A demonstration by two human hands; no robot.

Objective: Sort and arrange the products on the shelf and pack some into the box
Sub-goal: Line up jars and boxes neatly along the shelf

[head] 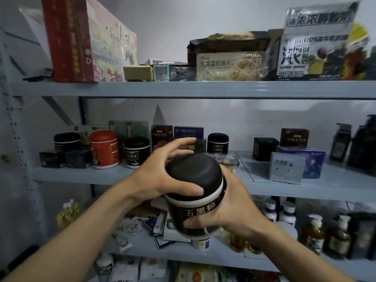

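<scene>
black jar [195, 198]: domed black lid, white band under it, white characters on a dark label. held in the air, tilted, in front of the middle shelf board [81, 174] and clear of it.

left hand [160, 176]: clamped over the lid, thumb along its front rim, fingers spread across the far side. right hand [230, 208]: wrapped round the jar body, thumb pressed across the lower label, fingers hidden behind.

middle board, behind the hands: red jar [104, 149] with white base; three smaller black jars [137, 152] of like make, two left of the hands, one right; small dark cartons standing between them. further right, pale blue boxes [284, 167] near the front edge, dark pump bottles at the far right.

top board: tall red-edged box [81, 41] at left, torn biscuit carton [230, 66] in the middle, silver bag [317, 45] upright at right, small boxes between.

lower board: loose sachets and packets in a heap below the jar, white-capped bottles and amber bottles to the right.

shelving: grey-blue metal, perforated upright at left, diagonal brace behind. pale grey wall at the back. dim light, edges of view blurred.
</scene>
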